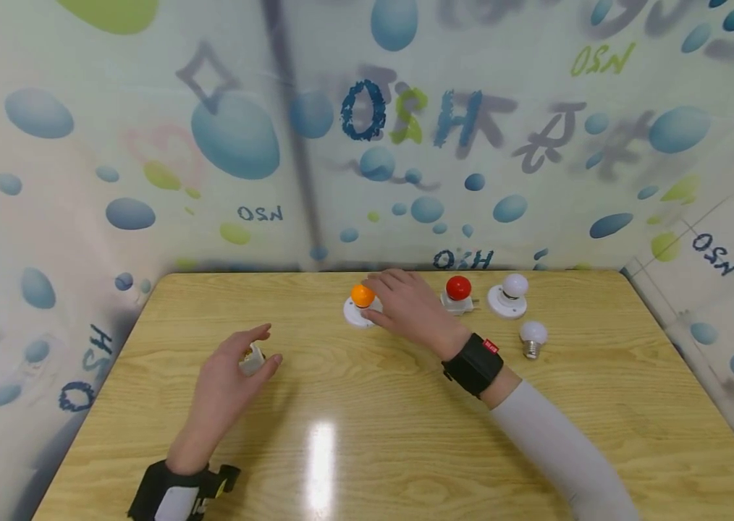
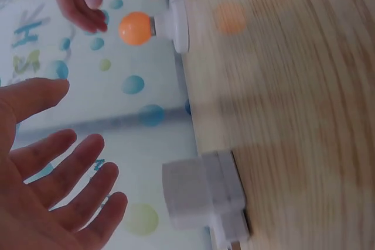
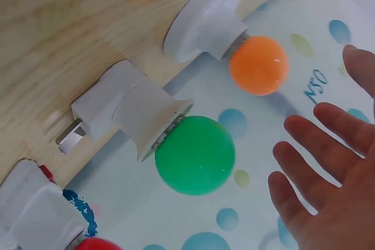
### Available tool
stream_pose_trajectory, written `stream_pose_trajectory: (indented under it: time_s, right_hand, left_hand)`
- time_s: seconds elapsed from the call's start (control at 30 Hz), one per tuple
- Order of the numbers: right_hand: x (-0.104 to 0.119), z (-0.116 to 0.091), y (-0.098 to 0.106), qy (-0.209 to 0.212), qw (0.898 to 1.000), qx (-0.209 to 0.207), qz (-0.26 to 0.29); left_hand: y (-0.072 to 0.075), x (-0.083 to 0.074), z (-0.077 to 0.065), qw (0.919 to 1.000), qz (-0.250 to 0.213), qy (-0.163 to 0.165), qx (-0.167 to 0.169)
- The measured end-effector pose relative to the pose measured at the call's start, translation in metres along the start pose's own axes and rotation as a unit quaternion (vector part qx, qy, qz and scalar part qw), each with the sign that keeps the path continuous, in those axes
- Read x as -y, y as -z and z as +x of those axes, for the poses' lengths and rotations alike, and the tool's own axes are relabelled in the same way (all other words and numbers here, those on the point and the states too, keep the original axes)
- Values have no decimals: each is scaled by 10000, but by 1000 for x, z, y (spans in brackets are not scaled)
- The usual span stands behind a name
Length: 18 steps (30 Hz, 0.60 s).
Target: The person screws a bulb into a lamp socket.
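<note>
My left hand (image 1: pixel 230 376) hovers by a white plug-in lamp socket (image 2: pixel 202 194), fingers spread and holding nothing. In the head view that hand partly covers the socket. My right hand (image 1: pixel 415 311) hangs above the back of the table, fingers apart and nothing in them. Closest to it are an orange bulb (image 3: pixel 258 65) on a round white base (image 3: pixel 202 21) and a green bulb (image 3: pixel 195 155) in a white plug-in socket (image 3: pixel 126 100). The right hand hides the green bulb from the head view. No contact with either bulb shows in the wrist view.
Right of the right hand stand a red bulb (image 1: pixel 458 288) in a plug-in socket and a white bulb (image 1: pixel 515 285) on a round base. A loose white bulb (image 1: pixel 533 339) lies on the wooden table (image 1: pixel 380 434). A patterned curtain (image 1: pixel 243 137) hangs behind the table's back edge.
</note>
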State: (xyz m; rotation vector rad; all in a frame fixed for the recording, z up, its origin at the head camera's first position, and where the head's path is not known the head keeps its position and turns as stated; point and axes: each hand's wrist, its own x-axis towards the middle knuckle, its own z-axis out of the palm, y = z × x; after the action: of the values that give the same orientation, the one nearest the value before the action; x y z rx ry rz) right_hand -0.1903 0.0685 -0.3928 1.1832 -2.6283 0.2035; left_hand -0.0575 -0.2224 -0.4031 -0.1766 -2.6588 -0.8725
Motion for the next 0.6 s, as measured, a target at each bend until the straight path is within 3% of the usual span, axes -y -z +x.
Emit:
stream_pose_trajectory:
  time_s: [0.37, 0.6]
  right_hand:
    - [2, -39, 11, 192, 9974, -233, 658]
    - [-1, -61, 14, 279, 9973, -421, 525]
  left_hand:
    - [12, 25, -1, 9987, 18, 238, 453]
    - [21, 40, 4, 9923, 189, 412, 1153]
